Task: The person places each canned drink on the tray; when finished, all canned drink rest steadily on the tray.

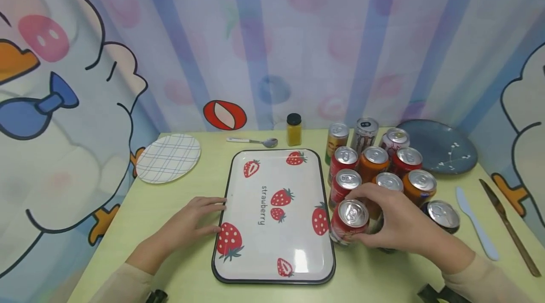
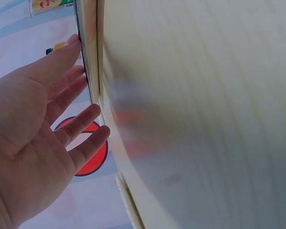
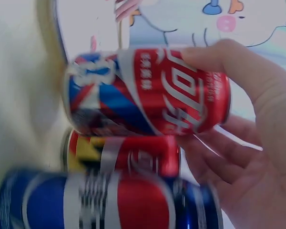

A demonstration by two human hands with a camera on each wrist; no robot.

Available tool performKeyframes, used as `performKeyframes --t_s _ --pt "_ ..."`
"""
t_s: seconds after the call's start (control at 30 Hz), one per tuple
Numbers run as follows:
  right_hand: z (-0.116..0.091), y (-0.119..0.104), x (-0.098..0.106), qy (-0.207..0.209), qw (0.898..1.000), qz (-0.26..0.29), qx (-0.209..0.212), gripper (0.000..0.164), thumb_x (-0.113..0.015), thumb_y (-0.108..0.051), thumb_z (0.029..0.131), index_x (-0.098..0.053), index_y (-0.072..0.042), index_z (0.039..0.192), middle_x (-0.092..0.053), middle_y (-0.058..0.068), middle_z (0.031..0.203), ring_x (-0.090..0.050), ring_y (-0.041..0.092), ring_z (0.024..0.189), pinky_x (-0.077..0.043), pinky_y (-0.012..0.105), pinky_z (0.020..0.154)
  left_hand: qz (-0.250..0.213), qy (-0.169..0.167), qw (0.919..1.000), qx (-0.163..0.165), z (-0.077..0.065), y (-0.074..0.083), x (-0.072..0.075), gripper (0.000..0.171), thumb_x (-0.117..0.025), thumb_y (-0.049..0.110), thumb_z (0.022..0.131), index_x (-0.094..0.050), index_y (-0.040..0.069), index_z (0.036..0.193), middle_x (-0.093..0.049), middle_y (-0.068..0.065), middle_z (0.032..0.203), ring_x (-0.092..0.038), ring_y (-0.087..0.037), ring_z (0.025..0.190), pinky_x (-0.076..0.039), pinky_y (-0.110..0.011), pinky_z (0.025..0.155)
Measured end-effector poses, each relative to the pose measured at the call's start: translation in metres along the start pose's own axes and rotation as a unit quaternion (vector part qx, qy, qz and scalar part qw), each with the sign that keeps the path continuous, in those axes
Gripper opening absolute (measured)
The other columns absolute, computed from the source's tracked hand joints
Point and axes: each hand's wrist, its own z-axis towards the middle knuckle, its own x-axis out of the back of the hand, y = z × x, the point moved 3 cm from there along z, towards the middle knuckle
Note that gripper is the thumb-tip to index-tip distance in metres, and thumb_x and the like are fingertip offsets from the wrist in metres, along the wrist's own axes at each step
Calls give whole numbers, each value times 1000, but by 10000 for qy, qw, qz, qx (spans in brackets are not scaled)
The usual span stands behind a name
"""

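My right hand (image 1: 402, 225) grips a red soda can (image 1: 350, 220) between thumb and fingers, just off the right edge of the tray. In the right wrist view this red can (image 3: 152, 90) shows white lettering and a blue patch. Fingers of my left hand (image 1: 183, 229) lie straight against the left rim of the white strawberry tray (image 1: 255, 255). The left wrist view shows that hand (image 2: 33, 129) holding nothing, its fingers spread along the tray's edge. Close behind the gripped can stands another red can (image 1: 347, 185). Part of an orange can (image 1: 374, 163) group is hidden by my right hand.
More cans stand grouped at the right, including a dark can (image 1: 443, 215). Beyond them lie a dark plate (image 1: 451, 142), a pale blue knife (image 1: 477, 222) and a brown-handled knife (image 1: 511, 232). A spoon (image 1: 255, 141), yellow jar (image 1: 294, 130) and checked plate (image 1: 168, 159) sit at the back.
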Motion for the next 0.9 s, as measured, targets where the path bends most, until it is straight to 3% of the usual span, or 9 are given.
performKeyframes --t_s 0.13,0.23,0.47,0.57,0.73,0.9 --pt "11 -13 -8 440 9975 503 -231 68 -101 -25 63 -65 -30 121 -66 -19 111 -59 3 90 -55 23 72 15 32 10000 -53 0 0 0 55 -81 34 90 -66 14 139 -56 -4 153 -49 -33 140 -44 -55 117" --pt "25 -25 -19 706 9924 917 -423 68 -101 -25 64 -66 -28 122 -66 -15 115 -62 6 94 -58 26 73 47 50 10000 -59 -1 0 0 54 -81 33 89 -67 14 138 -57 -5 152 -50 -33 140 -45 -55 117" --pt "70 -44 -51 1009 9848 1221 -713 66 -99 -31 67 -66 -23 124 -69 -10 116 -61 11 90 -57 29 70 83 159 9998 -108 0 1 4 54 -83 33 88 -68 14 136 -59 -5 150 -51 -34 140 -44 -56 117" --pt "90 -45 -65 1163 9804 1368 -806 66 -98 -31 69 -66 -20 126 -70 -8 118 -61 10 97 -57 32 80 83 153 9997 -144 1 1 5 54 -83 33 87 -69 14 135 -60 -5 149 -51 -34 139 -45 -56 116" --pt "124 -44 -89 1293 9734 1585 -1033 66 -96 -34 71 -67 -20 128 -70 -5 117 -62 16 103 -58 37 84 85 74 9998 -150 3 3 5 52 -84 35 87 -70 14 133 -61 -4 146 -50 -35 138 -45 -57 116" --pt "164 -42 -112 1395 9673 1779 -1152 64 -95 -33 75 -66 -19 130 -68 -3 122 -62 18 108 -57 37 88 32 -18 9999 95 7 4 7 51 -85 35 85 -72 16 130 -62 -4 146 -49 -34 140 -43 -57 117"
